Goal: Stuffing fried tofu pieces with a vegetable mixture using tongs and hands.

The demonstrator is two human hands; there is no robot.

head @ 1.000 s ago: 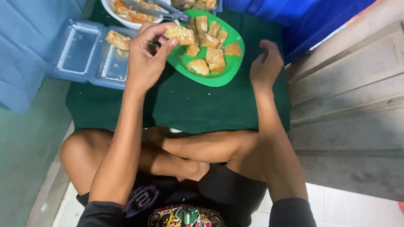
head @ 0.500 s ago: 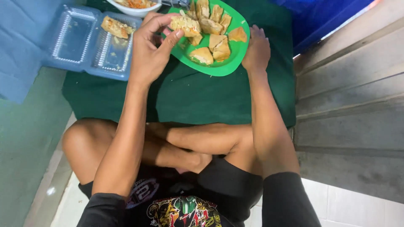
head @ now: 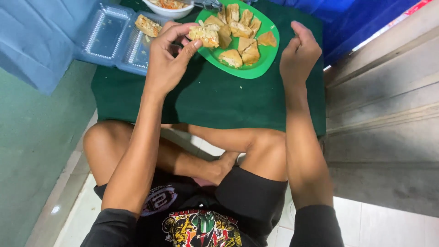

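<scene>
Gripping stuffed tofu piece [head: 204, 35], left hand [head: 170, 57]; right hand [head: 298, 54] loose, beside green plate [head: 256, 71] of tofu.

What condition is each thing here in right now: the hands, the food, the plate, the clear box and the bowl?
left hand: pinching a stuffed piece of food
stuffed piece: lifted, at the plate's near-left edge
right hand: empty, loosely curled beside the plate
green plate: on the green cloth, holding cut pieces
clear plastic box: open, one piece inside
white bowl: partly out of view, filled with food
</scene>
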